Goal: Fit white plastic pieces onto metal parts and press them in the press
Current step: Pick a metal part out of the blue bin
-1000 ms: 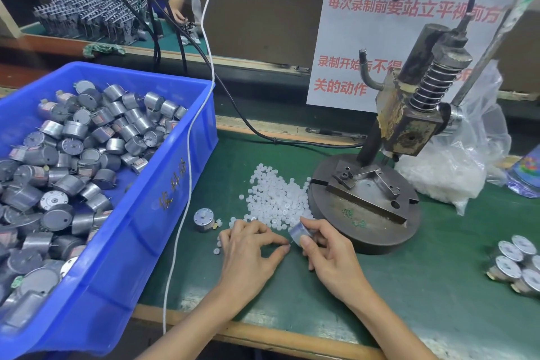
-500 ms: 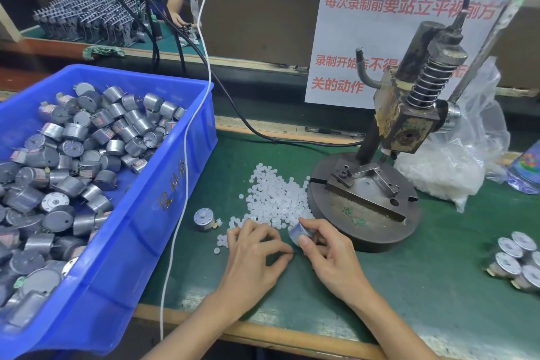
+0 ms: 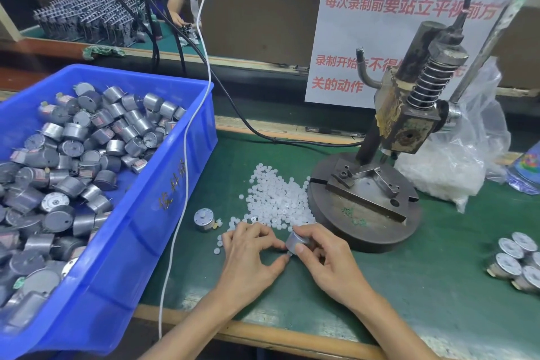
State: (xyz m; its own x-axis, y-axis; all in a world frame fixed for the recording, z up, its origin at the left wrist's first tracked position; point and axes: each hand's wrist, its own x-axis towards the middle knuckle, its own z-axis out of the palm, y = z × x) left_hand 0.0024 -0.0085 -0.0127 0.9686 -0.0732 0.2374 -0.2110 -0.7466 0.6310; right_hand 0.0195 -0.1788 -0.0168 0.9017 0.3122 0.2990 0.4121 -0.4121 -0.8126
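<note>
My right hand holds a small round metal part on its side, low over the green mat. My left hand meets it from the left, thumb and fingertips pinched together at the part's end; whether a white plastic piece sits between them I cannot tell. A heap of small white plastic pieces lies just beyond both hands. The hand press stands to the right on its round steel base. Another metal part stands alone left of the heap.
A blue bin full of metal parts fills the left side. Several pressed parts are grouped at the right edge. A clear bag of white pieces sits behind the press. A white cable hangs over the bin's rim.
Both hands have stayed close together at the front of the heap. My left fingers have closed in toward the end of the metal part in my right hand.
</note>
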